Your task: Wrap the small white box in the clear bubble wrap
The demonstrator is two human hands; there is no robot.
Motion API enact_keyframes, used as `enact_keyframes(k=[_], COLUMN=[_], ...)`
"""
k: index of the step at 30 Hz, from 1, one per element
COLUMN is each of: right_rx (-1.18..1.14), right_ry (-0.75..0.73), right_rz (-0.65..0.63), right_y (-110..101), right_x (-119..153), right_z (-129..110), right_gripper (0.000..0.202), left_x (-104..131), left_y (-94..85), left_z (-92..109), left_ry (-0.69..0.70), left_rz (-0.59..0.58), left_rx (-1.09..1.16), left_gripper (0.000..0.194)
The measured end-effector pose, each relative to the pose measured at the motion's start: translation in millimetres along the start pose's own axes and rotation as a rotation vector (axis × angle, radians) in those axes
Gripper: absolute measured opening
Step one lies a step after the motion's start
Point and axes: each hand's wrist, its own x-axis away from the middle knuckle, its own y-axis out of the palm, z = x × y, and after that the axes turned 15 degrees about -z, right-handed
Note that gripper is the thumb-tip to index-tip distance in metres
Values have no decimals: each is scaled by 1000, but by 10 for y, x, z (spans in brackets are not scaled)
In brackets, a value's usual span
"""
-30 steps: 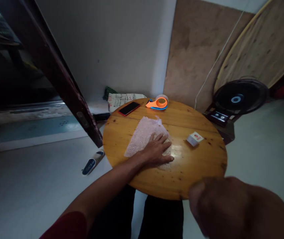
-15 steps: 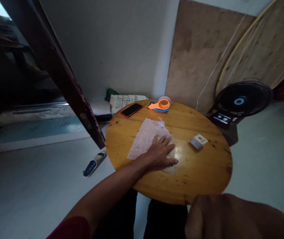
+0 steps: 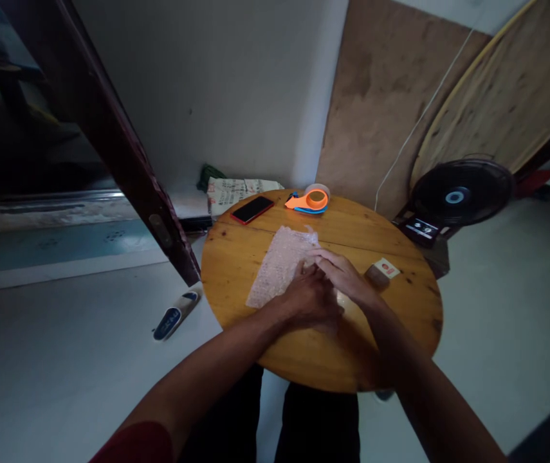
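A sheet of pinkish bubble wrap [image 3: 278,260] lies flat on the round wooden table. My left hand [image 3: 311,297] presses down on its right part, palm down, with the fingers partly covered by my other hand. From the right, my right hand [image 3: 339,273] reaches across with fingers stretched over the left fingertips and the upper right edge of the wrap. Whether it touches the wrap or only the left hand is hard to make out. Just right of it sits a small box [image 3: 383,272] with a white top and a red mark.
On the table [image 3: 226,283], a red-edged phone [image 3: 252,209] and an orange tape dispenser [image 3: 309,200] lie at the back. A black fan [image 3: 458,196] stands at the right. A slipper [image 3: 175,315] lies on the floor at left, near a dark door frame [image 3: 134,161].
My right hand has come up from the lower right and onto the left hand and the wrap's edge. The left hand stays in place on the bubble wrap.
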Motion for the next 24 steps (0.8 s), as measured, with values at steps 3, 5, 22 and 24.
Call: enact_keyframes(k=[3, 5, 22, 24], right_rx=[100, 101, 725, 635], right_ry=[110, 94, 643, 642], right_rz=[75, 93, 243, 274], right_y=[12, 11, -559, -632], right_x=[-125, -110, 766, 845], right_z=[500, 670, 728, 718], right_gripper=[35, 37, 44, 36], left_x=[2, 7, 48, 47], left_y=[-25, -75, -92, -82], left_z=[-7, -18, -237, -244], left_ry=[49, 59, -210, -208], left_rz=[5, 22, 40, 48], left_rx=[9, 20, -10, -10], left_gripper=[72, 59, 71, 71])
